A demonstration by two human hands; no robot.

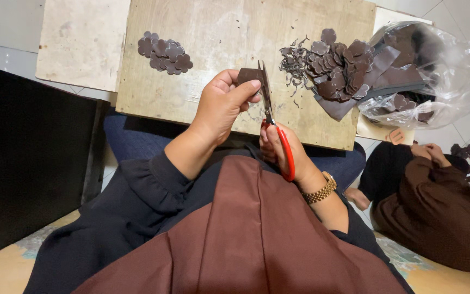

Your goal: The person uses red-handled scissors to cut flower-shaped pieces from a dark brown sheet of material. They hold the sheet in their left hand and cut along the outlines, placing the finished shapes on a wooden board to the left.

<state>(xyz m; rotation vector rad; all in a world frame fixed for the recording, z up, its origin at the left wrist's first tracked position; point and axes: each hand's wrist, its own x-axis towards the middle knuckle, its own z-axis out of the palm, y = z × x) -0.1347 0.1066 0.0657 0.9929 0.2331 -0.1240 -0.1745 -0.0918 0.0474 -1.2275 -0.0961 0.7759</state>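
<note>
While the left hand (pixel 221 106) pinches a small brown piece (pixel 250 75) between thumb and fingers, its far edge sits behind the scissors (pixel 270 111), so its shape is unclear. The right hand (pixel 284 152) grips the red handles, fingers closed through them and mostly hidden. Cut flowers (pixel 165 53) lie on the board (pixel 218 32); a bag (pixel 431 71) blurs its contents

Soft even light – sharp, wide-angle warp at edges.
</note>
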